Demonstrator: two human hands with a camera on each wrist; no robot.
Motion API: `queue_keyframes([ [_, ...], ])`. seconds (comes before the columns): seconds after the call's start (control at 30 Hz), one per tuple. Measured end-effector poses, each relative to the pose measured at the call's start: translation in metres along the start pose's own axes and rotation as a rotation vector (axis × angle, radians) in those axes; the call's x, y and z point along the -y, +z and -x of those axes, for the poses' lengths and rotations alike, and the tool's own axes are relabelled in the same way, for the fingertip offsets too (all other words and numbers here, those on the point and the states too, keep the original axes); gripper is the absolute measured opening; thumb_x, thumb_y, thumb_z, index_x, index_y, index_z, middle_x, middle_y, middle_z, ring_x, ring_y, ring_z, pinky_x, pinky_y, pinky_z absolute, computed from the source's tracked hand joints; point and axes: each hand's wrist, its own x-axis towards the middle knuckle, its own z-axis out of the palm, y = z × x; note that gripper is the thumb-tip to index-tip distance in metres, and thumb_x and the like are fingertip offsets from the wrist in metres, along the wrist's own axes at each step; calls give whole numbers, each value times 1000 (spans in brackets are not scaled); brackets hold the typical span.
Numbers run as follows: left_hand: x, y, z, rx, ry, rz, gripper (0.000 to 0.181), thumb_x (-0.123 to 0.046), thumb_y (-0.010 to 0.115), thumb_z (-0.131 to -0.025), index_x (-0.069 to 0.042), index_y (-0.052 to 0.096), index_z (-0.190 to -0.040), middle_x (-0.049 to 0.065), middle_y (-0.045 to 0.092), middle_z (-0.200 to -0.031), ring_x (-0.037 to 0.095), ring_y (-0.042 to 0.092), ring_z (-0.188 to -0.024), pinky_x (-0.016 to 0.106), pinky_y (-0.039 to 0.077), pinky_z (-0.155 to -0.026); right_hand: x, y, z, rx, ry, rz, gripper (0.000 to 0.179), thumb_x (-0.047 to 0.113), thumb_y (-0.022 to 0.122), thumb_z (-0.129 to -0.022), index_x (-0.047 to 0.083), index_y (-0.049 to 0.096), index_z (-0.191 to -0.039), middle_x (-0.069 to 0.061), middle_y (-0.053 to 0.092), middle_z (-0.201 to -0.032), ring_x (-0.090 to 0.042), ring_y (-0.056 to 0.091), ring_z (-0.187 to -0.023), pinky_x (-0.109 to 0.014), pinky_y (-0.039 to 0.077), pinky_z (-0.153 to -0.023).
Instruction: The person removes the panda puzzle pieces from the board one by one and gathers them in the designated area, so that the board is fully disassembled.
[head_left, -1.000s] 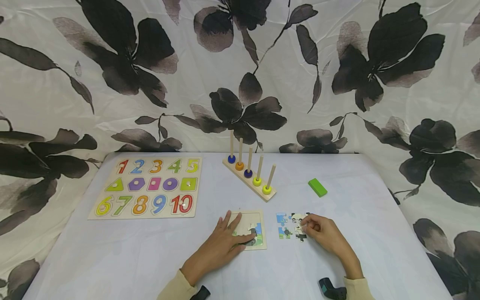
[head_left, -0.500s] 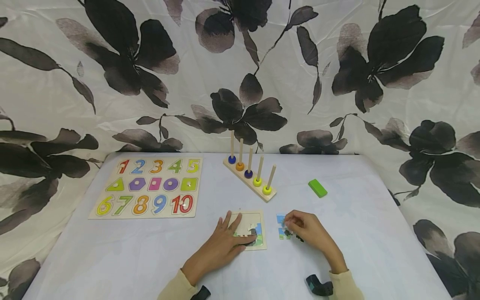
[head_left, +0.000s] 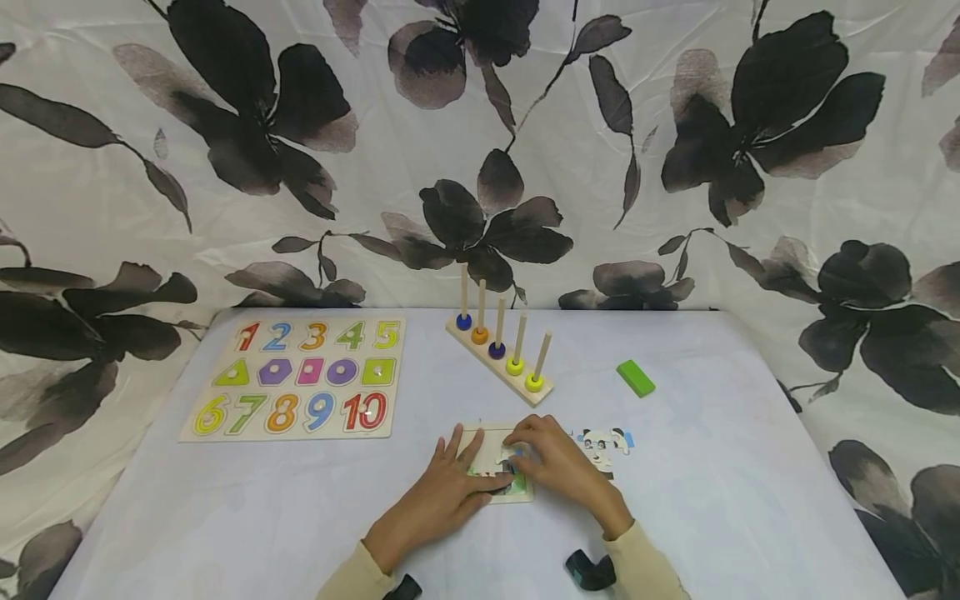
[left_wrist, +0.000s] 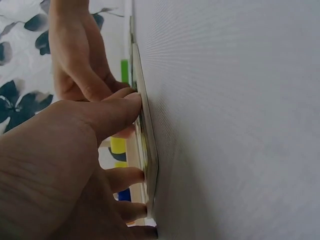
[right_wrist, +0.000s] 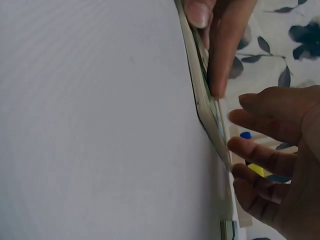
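Observation:
A small wooden jigsaw tray [head_left: 491, 439] with a few pieces in its lower right lies before me. My left hand [head_left: 442, 492] is spread over its left side, fingers pressing it down; in the left wrist view the thumb [left_wrist: 120, 110] rests along its near edge. My right hand [head_left: 562, 467] is at the tray's right side, thumb and fingertips brought together around a puzzle piece that they mostly hide. In the right wrist view its fingertips [right_wrist: 237, 145] sit right by the tray's edge [right_wrist: 200, 100]. Loose panda puzzle pieces [head_left: 597, 450] lie to the right, partly behind this hand.
A number and shape board [head_left: 292, 377] lies at the back left. Behind the tray stands a wooden peg stand [head_left: 517, 379] with one coloured ring on each peg. A green block [head_left: 636, 377] is at the right. The white table [head_left: 750, 467] meets a floral cloth [head_left: 637, 208] behind.
My right hand has moved left from the loose puzzle pieces to the tray's right side. The left hand stays on the tray.

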Motion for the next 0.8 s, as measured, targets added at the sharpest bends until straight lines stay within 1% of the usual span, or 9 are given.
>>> queue_keyframes([
  [0.1, 1, 1, 0, -5, 8, -6, 38, -33, 53, -98, -42, 54, -134, 23, 20, -155, 50, 4, -141, 68, 14, -108, 2, 2, -2, 15, 4, 39, 19, 19, 69, -88, 11, 72, -105, 0, 60, -110, -17, 49, -103, -41, 47, -89],
  [0.23, 1, 1, 0, -12, 17, -7, 37, -32, 53, -98, -41, 54, -134, 24, 21, -155, 52, 5, -141, 69, 16, -108, 3, 2, -2, 24, 9, 63, 19, 21, 69, -88, 12, 73, -104, 0, 59, -111, -17, 48, -102, -41, 47, -88],
  [0.53, 0, 0, 0, -20, 20, -7, 37, -31, 53, -98, -41, 55, -133, 24, 22, -154, 52, 7, -140, 69, 16, -107, 4, 1, -1, 30, 5, 65, 20, 22, 69, -89, 11, 74, -105, 0, 59, -110, -16, 48, -100, -39, 47, -86],
  [0.8, 0, 1, 1, -7, 4, -15, 37, -34, 51, -98, -43, 53, -134, 21, 19, -156, 49, 4, -142, 68, 15, -109, 5, 1, 0, 35, 16, 18, 18, 21, 68, -89, 11, 73, -103, 0, 59, -107, -17, 49, -100, -40, 47, -86],
])
